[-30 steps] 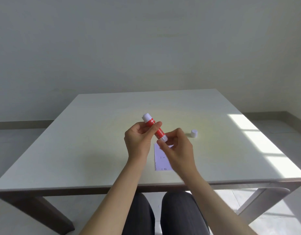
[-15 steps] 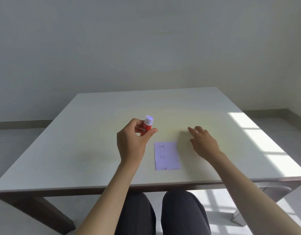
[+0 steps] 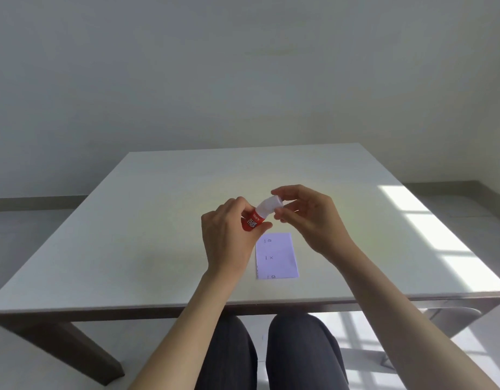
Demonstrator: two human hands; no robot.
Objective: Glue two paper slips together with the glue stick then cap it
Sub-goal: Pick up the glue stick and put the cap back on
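Pale and square, the surface (image 3: 158, 235) fills the room ahead of me under a bare grey wall (image 3: 243, 66), with sun patches (image 3: 429, 226) at its 3 o'clock side. One glue stick (image 3: 253, 219), red, sits in my left hand (image 3: 229, 240), fingers curled closed around its barrel, tilted toward 1 o'clock. My right hand (image 3: 310, 218) pinches one white cap (image 3: 270, 205) between thumb and fingertips at the stick's top end; whether it is fully seated I cannot tell. One paper slip (image 3: 277, 256) shows flat on the surface, just toward 6 o'clock of my hands, bearing small marks; a second slip I cannot make out. My knees (image 3: 271, 353) show below the near edge.
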